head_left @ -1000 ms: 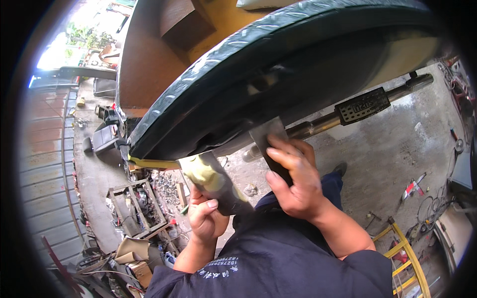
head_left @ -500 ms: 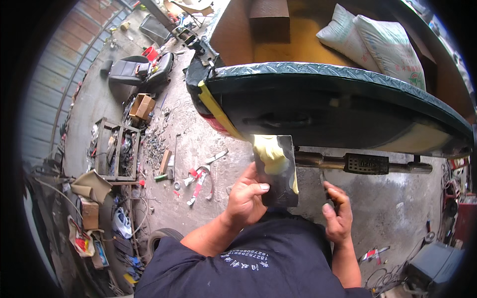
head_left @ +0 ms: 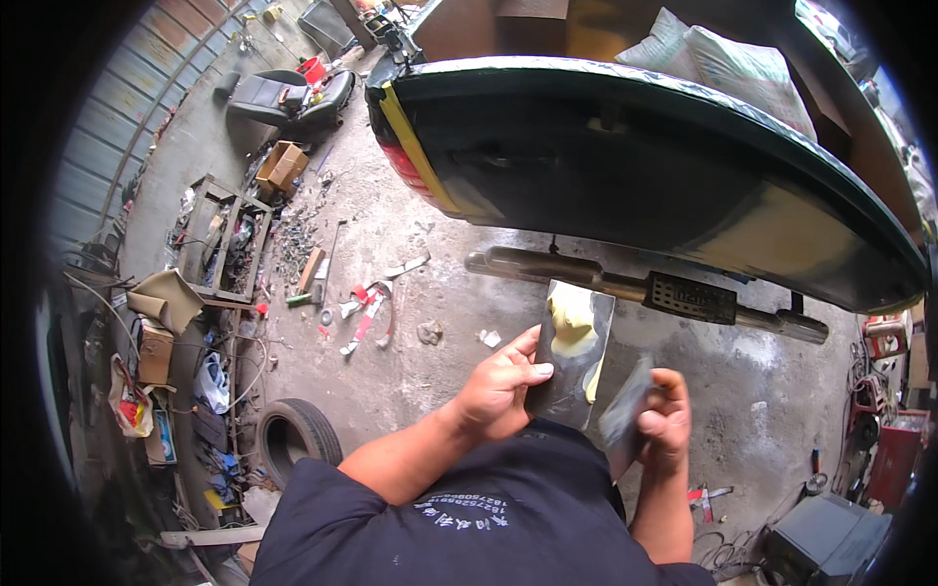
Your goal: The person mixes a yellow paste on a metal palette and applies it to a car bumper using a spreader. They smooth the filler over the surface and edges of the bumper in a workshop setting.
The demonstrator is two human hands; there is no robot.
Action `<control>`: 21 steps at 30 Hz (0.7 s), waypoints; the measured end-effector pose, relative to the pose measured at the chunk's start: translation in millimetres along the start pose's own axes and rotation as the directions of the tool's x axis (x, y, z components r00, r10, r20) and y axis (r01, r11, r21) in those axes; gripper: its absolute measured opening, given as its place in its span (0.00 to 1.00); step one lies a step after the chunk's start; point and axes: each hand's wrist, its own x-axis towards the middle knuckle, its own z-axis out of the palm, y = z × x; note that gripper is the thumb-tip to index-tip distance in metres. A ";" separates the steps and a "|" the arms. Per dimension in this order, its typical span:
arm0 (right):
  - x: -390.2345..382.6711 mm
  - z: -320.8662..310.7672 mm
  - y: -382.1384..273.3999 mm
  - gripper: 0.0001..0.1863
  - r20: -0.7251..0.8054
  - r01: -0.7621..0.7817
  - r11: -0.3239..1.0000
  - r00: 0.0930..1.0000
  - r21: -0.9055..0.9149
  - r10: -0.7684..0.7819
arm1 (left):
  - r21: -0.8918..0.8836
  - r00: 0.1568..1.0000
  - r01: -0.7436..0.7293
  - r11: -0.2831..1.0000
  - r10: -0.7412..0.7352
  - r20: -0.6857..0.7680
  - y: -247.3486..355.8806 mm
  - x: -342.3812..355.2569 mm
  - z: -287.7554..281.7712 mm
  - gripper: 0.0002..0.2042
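Note:
My left hand (head_left: 498,391) grips a thin dark rectangular plate (head_left: 559,386) by its left edge, thumb on top. A thick lump of pale yellow body filler (head_left: 575,324) lies on its upper part, with a streak along the right edge. Just right of it, my right hand (head_left: 669,418) is closed on a flat grey spreader (head_left: 622,410), blurred by motion and apart from the plate. Beyond both hands stands a dark green vehicle tailgate (head_left: 586,146). A smoothed yellowish filler patch (head_left: 782,234) covers its lower right, and yellow masking tape (head_left: 403,127) runs down its left side.
A metal step bar (head_left: 557,266) juts out below the tailgate. On the left are a tyre (head_left: 298,439), a metal frame (head_left: 230,239), cardboard boxes and a loose car seat (head_left: 269,98). White sacks (head_left: 747,73) lie in the vehicle bed. A grey machine (head_left: 829,523) with cables stands lower right.
The view has shifted, so the tailgate sits higher and more of its underside shows. The plate is farther from the tailgate's lower edge. The spreader's broad face has come into view.

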 end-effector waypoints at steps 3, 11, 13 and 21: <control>-4.4 9.2 10.3 0.34 0.113 -0.196 0.980 0.974 -0.029 0.198 | -0.015 0.997 0.055 0.998 -0.055 0.048 -10.7 -8.6 6.9 0.30; 14.6 24.7 1.2 0.35 -0.089 0.125 0.991 0.988 -0.045 -0.128 | 0.180 0.974 -0.223 0.958 0.211 0.086 18.5 -35.1 17.5 0.28; 0.0 44.1 3.4 0.35 -0.047 0.198 0.978 0.978 -0.067 -0.201 | 0.292 0.887 -0.458 0.840 0.455 0.083 21.9 -39.6 5.1 0.28; -34.7 99.2 46.5 0.30 -0.130 0.147 0.830 0.958 -0.539 -0.255 | 0.117 0.780 -0.548 0.829 0.454 0.431 20.6 -48.4 -22.1 0.33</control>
